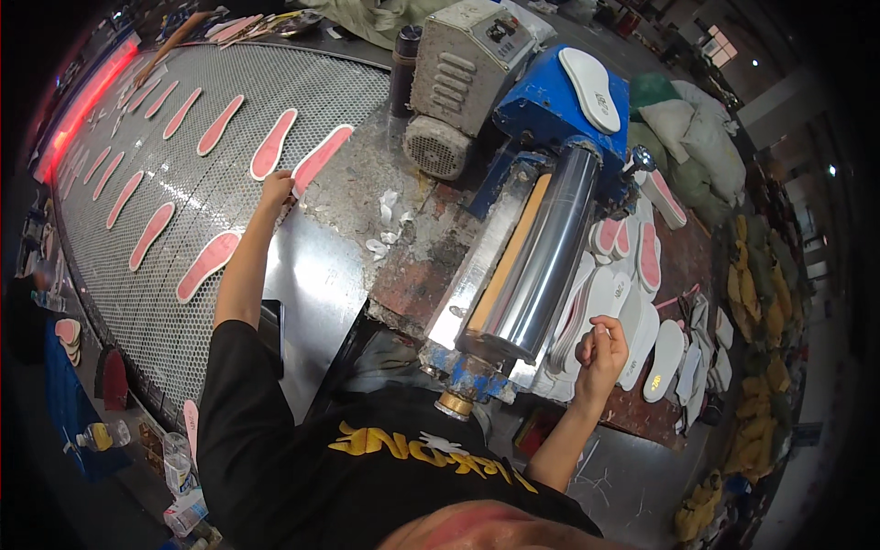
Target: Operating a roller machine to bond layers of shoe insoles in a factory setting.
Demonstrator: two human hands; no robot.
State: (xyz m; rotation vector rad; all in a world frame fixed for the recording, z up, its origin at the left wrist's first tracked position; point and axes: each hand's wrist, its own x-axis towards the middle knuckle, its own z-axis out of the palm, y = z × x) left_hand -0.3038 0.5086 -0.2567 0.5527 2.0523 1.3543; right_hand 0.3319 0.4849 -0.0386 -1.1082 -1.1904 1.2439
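Note:
My left hand [279, 190] is closed on the heel end of a pink insole with a white rim [323, 158], at the right edge of a perforated metal conveyor [302, 78]. Beside it another pink insole [273, 145] lies flat on the mesh. My right hand [602, 356] is raised with its fingers curled in, and nothing shows in them. It is just right of a shiny steel roller [548, 266] on a blue machine [559, 96], close to a pile of white insoles [605, 293].
Several pink insoles lie in two rows along the conveyor toward a glowing red light [87, 110]. A grey motor [463, 78] stands behind the roller. One white insole [589, 90] rests on top of the blue machine. Stuffed sacks [701, 137] are heaped at the far right.

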